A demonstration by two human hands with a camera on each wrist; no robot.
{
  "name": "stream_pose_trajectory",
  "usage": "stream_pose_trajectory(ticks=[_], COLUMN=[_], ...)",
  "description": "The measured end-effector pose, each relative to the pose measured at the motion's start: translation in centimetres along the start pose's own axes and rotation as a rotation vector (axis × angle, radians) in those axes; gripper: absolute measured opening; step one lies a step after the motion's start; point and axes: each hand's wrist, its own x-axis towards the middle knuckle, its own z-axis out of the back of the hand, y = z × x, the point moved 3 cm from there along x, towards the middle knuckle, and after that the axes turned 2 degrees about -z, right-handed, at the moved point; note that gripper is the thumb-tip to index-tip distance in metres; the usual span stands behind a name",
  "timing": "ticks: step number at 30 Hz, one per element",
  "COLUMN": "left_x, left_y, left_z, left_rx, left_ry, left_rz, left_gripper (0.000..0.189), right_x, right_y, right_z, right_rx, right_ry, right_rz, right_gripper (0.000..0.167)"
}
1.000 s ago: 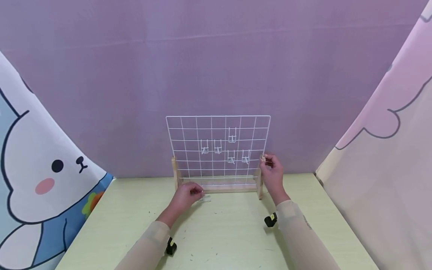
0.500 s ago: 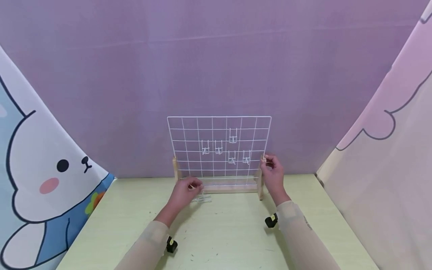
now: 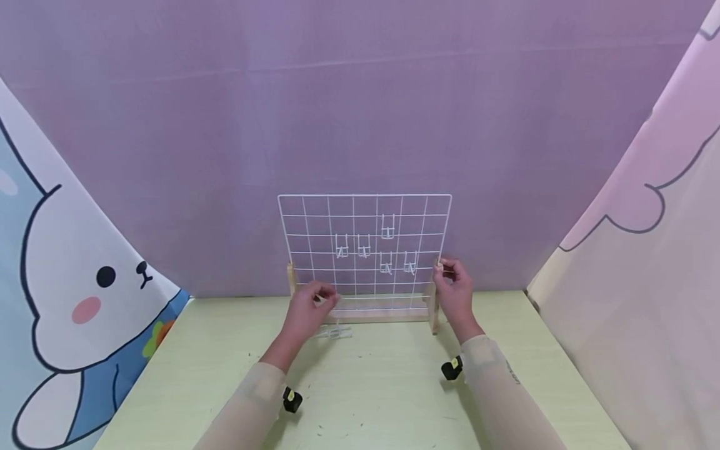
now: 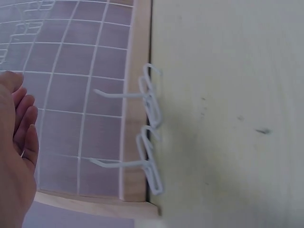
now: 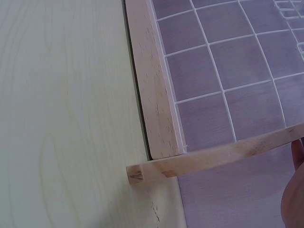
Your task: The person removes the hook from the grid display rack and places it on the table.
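Note:
A white wire grid panel stands upright in a wooden stand, with several white wire hooks hung on it. My right hand pinches the top of the stand's right post; the right wrist view shows only part of this hand beside the wood. My left hand, fingers bent, is in front of the grid's lower left; whether its fingertips hold anything cannot be made out. Below it, two loose white hooks lie on the table against the stand's base, prongs pointing up.
The pale wooden table bears small dark specks. A purple cloth backdrop rises behind the grid. At the left hangs a rabbit-print cloth, at the right a pink and cream one.
My left hand has risen from the loose hooks to in front of the grid, uncovering more of them. The right hand has stayed at the right post.

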Motion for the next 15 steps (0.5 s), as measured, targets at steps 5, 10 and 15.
stream_pose_trajectory(ticks=[5, 10, 15], left_x=[0.7, 1.5, 2.3], left_y=[-0.7, -1.7, -2.8], left_z=[0.6, 1.2, 1.6], left_rx=[-0.043, -0.073, -0.092], left_ry=[-0.06, -0.113, -0.159], left_rz=[-0.026, -0.063, -0.064], left_gripper=[0.016, 0.014, 0.017], right_x=[-0.2, -0.3, -0.3], right_y=[1.1, 1.3, 1.4], right_z=[0.0, 0.1, 0.1], right_rx=[0.021, 0.038, 0.043], right_ry=[0.006, 0.011, 0.014], right_rz=[0.008, 0.01, 0.006], right_gripper=[0.017, 0.018, 0.018])
